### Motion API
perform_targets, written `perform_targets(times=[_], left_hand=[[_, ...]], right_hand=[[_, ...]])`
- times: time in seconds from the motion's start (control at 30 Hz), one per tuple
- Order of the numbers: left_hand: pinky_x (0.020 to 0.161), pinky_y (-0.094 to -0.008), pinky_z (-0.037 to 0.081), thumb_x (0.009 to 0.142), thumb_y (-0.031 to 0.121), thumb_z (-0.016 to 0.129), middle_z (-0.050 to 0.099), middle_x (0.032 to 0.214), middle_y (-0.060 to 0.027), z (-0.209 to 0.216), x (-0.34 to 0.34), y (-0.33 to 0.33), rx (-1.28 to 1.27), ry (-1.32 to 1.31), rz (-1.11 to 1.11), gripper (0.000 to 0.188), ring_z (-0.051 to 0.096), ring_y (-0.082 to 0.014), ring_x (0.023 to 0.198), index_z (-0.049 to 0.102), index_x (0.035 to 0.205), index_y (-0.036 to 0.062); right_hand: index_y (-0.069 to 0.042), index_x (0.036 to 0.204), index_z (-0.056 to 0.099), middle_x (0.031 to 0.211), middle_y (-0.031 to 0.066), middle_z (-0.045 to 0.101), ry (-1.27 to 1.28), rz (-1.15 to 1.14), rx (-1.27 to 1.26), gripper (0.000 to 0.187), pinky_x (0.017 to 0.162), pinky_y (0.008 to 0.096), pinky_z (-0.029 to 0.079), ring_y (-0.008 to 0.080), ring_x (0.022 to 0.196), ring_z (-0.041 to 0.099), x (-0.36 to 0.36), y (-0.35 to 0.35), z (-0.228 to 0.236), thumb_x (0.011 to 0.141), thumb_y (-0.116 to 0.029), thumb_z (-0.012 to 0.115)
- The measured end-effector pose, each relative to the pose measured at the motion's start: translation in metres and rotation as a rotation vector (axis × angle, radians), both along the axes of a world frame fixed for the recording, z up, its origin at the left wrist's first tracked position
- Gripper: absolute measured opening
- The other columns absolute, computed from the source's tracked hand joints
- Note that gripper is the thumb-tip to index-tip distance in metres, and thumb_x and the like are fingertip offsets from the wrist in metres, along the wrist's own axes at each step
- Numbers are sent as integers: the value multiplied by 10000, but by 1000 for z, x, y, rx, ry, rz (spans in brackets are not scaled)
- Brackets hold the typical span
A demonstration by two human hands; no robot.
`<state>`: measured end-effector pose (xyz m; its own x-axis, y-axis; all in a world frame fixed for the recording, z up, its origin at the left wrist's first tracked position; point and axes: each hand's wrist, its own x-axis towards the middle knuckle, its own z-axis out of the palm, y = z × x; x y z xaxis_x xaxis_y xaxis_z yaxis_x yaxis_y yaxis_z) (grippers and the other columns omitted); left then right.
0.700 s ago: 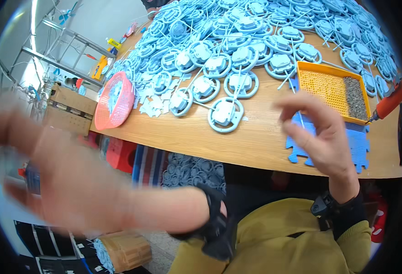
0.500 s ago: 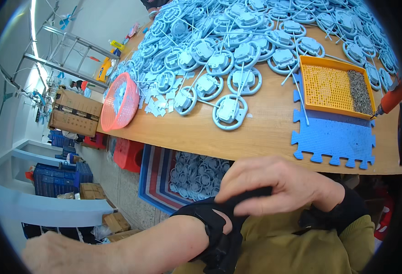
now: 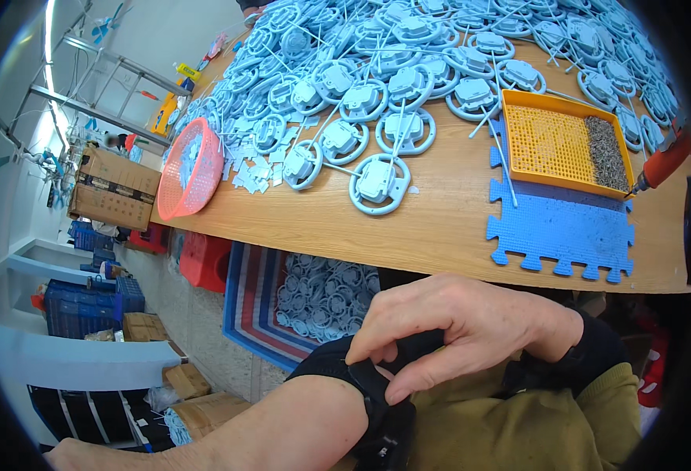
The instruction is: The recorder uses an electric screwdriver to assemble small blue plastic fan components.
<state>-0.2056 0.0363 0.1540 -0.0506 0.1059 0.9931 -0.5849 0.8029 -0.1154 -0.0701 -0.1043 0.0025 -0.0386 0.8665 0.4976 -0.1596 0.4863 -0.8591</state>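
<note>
My right hand (image 3: 455,326) reaches across my body and pinches the edge of a black sleeve (image 3: 322,363), bunched around my left arm near the elbow. Its thumb and fingers are closed on the cloth. My left forearm stretches bare toward the lower left. Only a part of my left hand (image 3: 74,454) shows at the bottom rim, and its fingers are hidden. Beyond my hands, a light-blue wheel-shaped plastic part (image 3: 375,184) lies at the front of a wooden table (image 3: 282,224), before a large heap of similar parts with thin rods.
A yellow tray (image 3: 549,141) of small metal pieces sits on a blue foam mat (image 3: 561,228), beside an orange-handled tool (image 3: 667,161). At the table's left stands a pink basket (image 3: 192,169). Below the edge, a striped bag (image 3: 255,302) holds more blue parts, near a red stool (image 3: 204,259).
My right hand has turned and now pinches the sleeve's edge between thumb and fingers. My left hand has dropped toward the lower rim. The view has shifted slightly.
</note>
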Motion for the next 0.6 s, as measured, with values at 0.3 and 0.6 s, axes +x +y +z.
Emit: perform_targets(times=[0.3,0.6], left_hand=[[936,-549,300,715,296,696,454,1237,-136,-8,3,9,-14,95,-1,533,398,-325,1184,514,1161,69],[925,-513,306,728,251,682,445,1207,-137,-13,2,22,-22,195,18,495,400,-307,1163,497,1146,61]], right_hand=[[-4,869,617,878,73,609,-10,-4,-48,129,703,302,465,199,798,581,-1,6,3,804,-66,709],[-20,885,635,881,98,625,-46,-166,76,131,685,337,489,264,805,610,-3,-11,6,785,-43,716]])
